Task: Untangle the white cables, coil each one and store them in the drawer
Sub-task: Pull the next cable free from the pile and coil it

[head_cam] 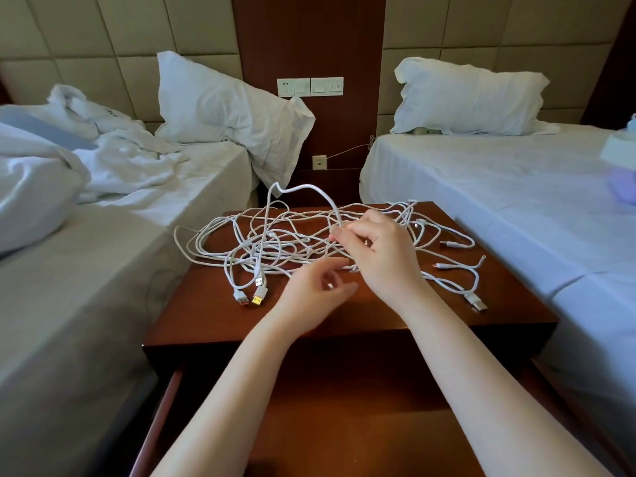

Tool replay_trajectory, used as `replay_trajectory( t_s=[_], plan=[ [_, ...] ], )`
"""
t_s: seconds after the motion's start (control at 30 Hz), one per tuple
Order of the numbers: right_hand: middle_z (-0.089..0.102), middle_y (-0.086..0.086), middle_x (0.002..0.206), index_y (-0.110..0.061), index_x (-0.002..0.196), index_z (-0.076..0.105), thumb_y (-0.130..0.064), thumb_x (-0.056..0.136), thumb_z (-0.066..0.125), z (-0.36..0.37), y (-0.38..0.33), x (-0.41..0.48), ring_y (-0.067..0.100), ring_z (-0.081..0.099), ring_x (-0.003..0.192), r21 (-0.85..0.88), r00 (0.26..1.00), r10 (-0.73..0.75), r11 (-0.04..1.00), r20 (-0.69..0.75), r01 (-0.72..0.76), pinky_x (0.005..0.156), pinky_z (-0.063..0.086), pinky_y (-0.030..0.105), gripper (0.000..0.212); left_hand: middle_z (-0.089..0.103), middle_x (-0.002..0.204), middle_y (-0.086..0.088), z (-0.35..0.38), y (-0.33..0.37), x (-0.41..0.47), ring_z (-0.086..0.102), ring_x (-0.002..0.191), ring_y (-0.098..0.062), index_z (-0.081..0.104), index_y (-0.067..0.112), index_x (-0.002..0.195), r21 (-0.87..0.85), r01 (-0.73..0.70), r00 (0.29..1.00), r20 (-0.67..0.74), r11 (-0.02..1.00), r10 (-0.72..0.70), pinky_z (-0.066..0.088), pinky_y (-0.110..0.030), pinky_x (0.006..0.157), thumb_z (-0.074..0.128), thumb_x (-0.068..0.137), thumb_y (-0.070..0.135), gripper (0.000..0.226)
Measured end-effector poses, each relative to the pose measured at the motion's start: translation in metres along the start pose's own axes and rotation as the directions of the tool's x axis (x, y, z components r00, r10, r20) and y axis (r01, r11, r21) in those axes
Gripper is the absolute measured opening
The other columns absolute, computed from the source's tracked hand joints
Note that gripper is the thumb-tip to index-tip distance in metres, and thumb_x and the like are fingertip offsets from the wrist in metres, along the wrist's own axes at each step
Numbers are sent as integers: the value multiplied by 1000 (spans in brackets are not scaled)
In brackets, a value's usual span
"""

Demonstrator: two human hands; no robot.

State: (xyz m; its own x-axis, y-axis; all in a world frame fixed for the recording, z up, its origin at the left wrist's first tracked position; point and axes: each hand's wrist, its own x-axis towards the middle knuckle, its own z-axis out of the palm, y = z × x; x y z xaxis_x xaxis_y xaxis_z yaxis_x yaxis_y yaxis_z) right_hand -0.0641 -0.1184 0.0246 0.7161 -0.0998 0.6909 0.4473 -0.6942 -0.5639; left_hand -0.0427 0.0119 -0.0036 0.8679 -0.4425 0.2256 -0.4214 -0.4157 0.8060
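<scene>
At the left of the frame a bed [103, 270] carries rumpled white bedding, with a pillow [220, 108] leaning on the padded wall at upper left. In the centre a dark wooden tabletop [206, 315] bears the white cables [275, 242], one loose tangle sprawled across most of its surface. Two USB plugs [251, 298], one orange inside and one yellow, lie side by side at the tangle's lower left edge. The left hand [316, 287] hovers just at the near side of the tangle, its fingers loosely spread and gripping nothing that shows. Just to its right, the right hand [382, 249] pinches one strand between thumb and fingertips, and that strand rises in a tall loop above the heap. On the wall above sits a switch panel [309, 86]. Below the tabletop, at the bottom centre, the drawer [344, 425] stands pulled open between the forearms. At the right, a second bed [499, 187] lies smooth, with its own pillow [468, 98].
</scene>
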Motion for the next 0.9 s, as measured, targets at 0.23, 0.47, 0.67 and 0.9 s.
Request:
replay_trajectory(
  t_s=[0.23, 0.47, 0.67, 0.9],
  plan=[
    [60, -16, 71, -15, 101, 74, -27, 98, 55, -2, -17, 0, 3, 52, 71, 92, 1000, -29, 995, 8, 28, 67, 38, 10, 23, 51, 54, 10, 8, 5, -3, 45, 47, 0, 53, 30, 64, -41, -100, 991, -99, 994, 95, 36, -18, 53, 51, 96, 17, 35],
    [65, -11, 104, -24, 111, 65, 0, 90, 45, -12, 17, -4, 3, 58, 100, -10, 937, 203, 978, 284, -209, 84, 38, 3, 38, 41, 53, 7, -12, 5, 1, 36, 48, -4, 50, 18, 64, -142, -129, 936, -343, 981, 73, 31, -24, 51, 42, 101, 22, 38],
    [62, -13, 106, -30, 94, 67, -31, 91, 60, -4, 58, -17, 11, 49, 116, -355, 847, 324, 918, 422, -174, 97, 41, 32, 8, 37, 50, 9, -29, 1, 2, 32, 49, -11, 47, 22, 60, -214, -149, 884, -467, 965, 32, 25, -30, 51, 43, 100, 24, 41],
    [65, -4, 118, -18, 106, 72, -31, 97, 55, -6, 70, -21, 15, 52, 118, -335, 944, 244, 928, 223, -161, 92, 39, 26, 23, 44, 50, 1, -34, 3, -1, 39, 46, -11, 52, 19, 66, -263, -151, 812, -583, 953, -32, 33, -27, 48, 40, 101, 18, 38]
  ],
)
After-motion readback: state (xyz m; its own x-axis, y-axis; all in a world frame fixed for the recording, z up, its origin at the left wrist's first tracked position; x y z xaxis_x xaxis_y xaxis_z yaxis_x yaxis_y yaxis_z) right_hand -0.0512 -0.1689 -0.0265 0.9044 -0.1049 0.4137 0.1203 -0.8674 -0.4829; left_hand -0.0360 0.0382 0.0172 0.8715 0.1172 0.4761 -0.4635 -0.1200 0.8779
